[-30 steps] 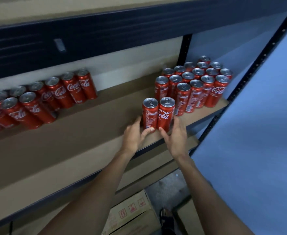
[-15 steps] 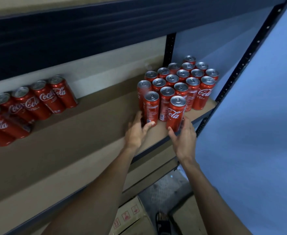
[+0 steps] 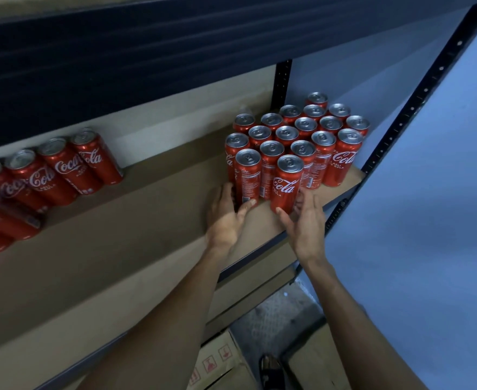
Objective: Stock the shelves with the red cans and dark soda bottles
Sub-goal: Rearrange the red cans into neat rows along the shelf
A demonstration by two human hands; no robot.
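Head view, metal shelving unit. All positions are referenced to the can block (image 3: 316, 130), a tight cluster of upright red Coca-Cola cans at the right end of the brown shelf board (image 3: 119, 226).

Front-left can (image 3: 248, 178): upright on the board at the block's front-left corner, close against the cans behind it. The left hand (image 3: 226, 218) grips its lower part. The thumb lies across the front of the base and the fingers wrap round the side facing away from the block (fingertips hidden behind the can).

Front-right can (image 3: 286, 184): upright, just in front of the block's front row. A narrow gap separates it from the front-left can, and a block can shows through that gap. White "Cola" script faces the camera. The right hand (image 3: 306, 223) holds it low down, with the thumb at the front of the base and the fingers along its right side. I cannot tell whether this can touches the row behind it.

Both held cans stand near the board's front edge.

Surroundings:
- A row of red cans (image 3: 62, 170) stands well left of the block, along the back of the same board.
- A dark blue upper beam (image 3: 147, 52) runs above the block.
- A perforated black upright (image 3: 417, 99) stands just right of the block, with a blue wall (image 3: 428, 220) beyond it.
- Below the block, under the board, is a cardboard box (image 3: 220, 361) with red handling symbols.
- A sandalled foot (image 3: 269, 367) is beside the box.
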